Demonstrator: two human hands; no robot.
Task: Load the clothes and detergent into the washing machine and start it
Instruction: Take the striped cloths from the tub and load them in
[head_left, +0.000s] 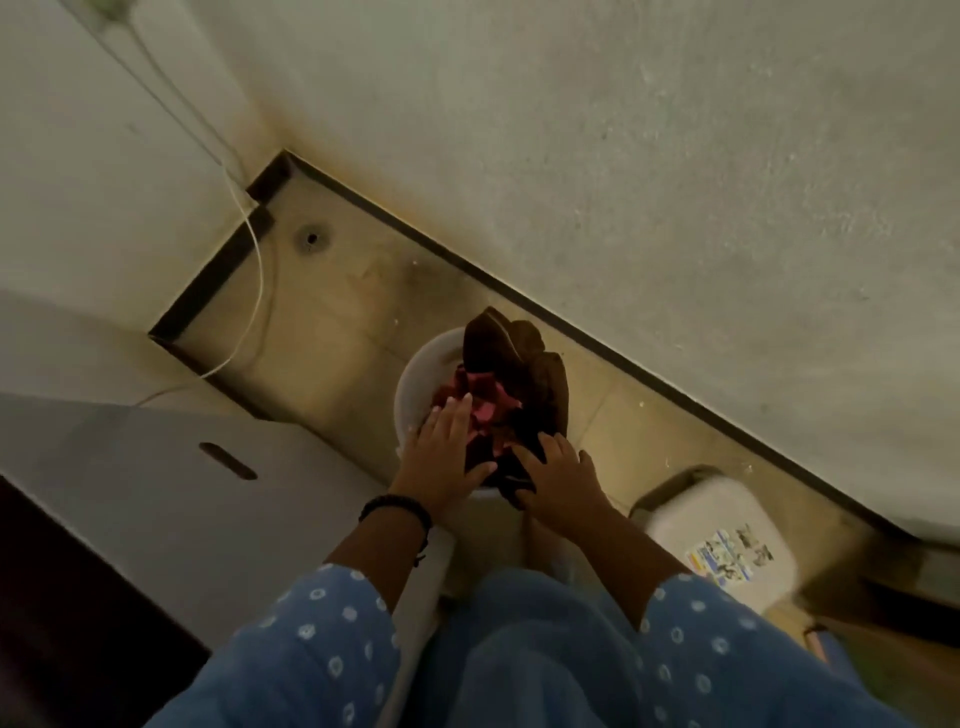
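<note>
Dim, yellowish indoor light; soft motion blur throughout; wide-angle bending at edges; no glare.

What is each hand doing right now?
Left hand: open, fingers laid flat on the clothes in the bucket.
Right hand: grips the dark clothes.

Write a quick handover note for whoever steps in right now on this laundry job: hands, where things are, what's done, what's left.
Left hand: fingers straight, resting on the clothes.
Right hand: fingers laid on the dark cloth at the near edge of the pile; whether it grips is unclear.
The clothes, dark brown and pink, are heaped in a white bucket on the floor.
The grey washing machine stands to the left, lid apparently shut.
A white container stands on the floor to the right; contents unclear.
Done: nothing loaded.
Left: lift clothes, load them, add detergent, start.
</note>
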